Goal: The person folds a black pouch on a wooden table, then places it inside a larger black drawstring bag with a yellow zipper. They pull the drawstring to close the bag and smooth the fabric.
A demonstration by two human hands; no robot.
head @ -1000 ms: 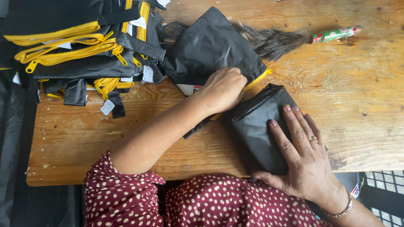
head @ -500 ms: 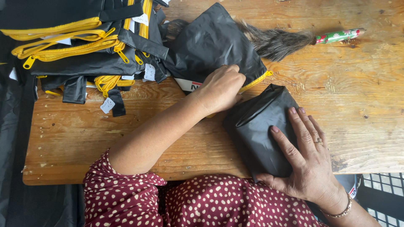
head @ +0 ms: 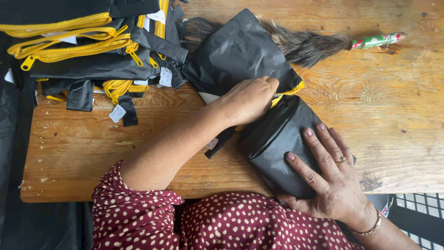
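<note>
Fingers [head: 319,153] flat atop black pouch [head: 277,143] (near edge)

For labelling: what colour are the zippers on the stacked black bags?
Yellow zippers on the black bags, clearest in the head view.

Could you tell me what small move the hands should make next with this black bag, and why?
Probably slide the left hand further along the yellow zipper. That hand is closed at the zipper edge of the black bag, while the right hand lies flat on the bag, pinning it to the wooden table, so it should not shift.
</note>
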